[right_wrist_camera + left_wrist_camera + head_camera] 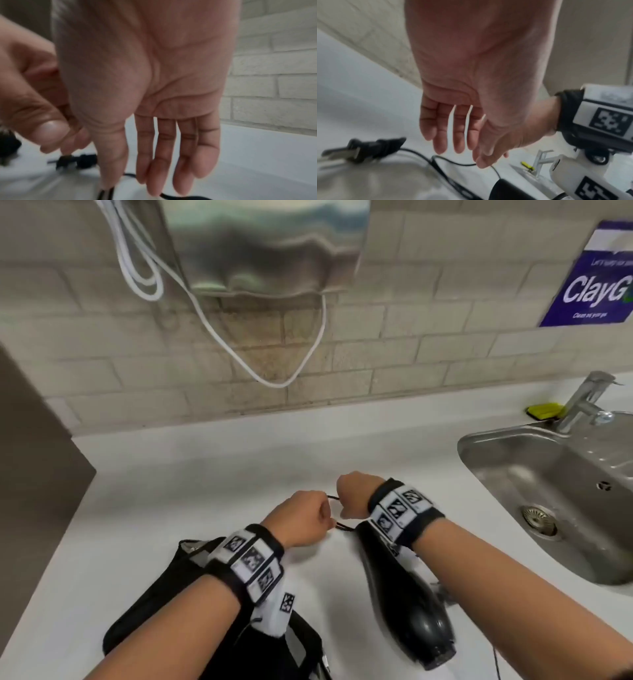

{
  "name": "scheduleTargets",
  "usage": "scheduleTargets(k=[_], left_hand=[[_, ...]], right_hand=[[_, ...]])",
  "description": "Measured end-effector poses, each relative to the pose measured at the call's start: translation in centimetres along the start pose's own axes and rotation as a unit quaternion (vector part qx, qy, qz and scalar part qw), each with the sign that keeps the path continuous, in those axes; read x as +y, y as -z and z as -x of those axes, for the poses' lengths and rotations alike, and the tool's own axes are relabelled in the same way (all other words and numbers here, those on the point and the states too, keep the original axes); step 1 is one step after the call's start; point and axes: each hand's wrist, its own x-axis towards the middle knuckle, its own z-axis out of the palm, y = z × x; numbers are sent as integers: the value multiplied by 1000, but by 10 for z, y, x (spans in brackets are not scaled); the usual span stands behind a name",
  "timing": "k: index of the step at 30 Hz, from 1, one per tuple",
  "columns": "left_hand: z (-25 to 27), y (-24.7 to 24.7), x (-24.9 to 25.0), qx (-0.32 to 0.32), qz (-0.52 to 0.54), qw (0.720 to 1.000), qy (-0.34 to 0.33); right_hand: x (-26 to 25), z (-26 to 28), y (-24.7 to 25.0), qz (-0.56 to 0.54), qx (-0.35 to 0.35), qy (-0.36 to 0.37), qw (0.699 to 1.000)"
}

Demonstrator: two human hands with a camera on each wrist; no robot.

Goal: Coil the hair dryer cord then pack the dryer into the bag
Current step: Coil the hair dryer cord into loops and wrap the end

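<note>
The black hair dryer (404, 604) lies on the white counter (205, 467), partly under my right forearm. Its thin black cord (342, 527) runs from the handle end up between my two hands. My left hand (325, 515) pinches the cord (453, 161) between thumb and forefinger, its other fingers hanging loosely. My right hand (342, 501), just beyond it, holds a loop of the cord (166, 196) at its thumb. The plug (368, 148) lies loose on the counter. The black bag (164, 594) lies under my left forearm.
A steel sink (548, 474) with a tap (582, 402) is set into the counter at the right, a yellow sponge (544, 409) behind it. A steel dispenser (267, 244) and white cables (144, 268) hang on the tiled wall.
</note>
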Motion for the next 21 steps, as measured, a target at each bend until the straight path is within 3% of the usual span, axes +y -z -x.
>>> scheduleTargets(k=[4,8,12,16,21], left_hand=[[-27,-7,-6,-45,-63,992,99],[-35,-18,-16,-78,-63,986,132],[-36,-20,-17,-70,-22,987,144],[-37,-20,-14,-57,78,983,157],[-25,-6,3,54,262,959,99]], right_hand=[[-10,-20,-12,12,-36,5,999],[-4,-38,-28,40,-85,11,996],[-7,-35,-29,34,-111,46,992],[2,-21,-19,-16,-99,39,994],[17,16,19,-118,-8,81,990]])
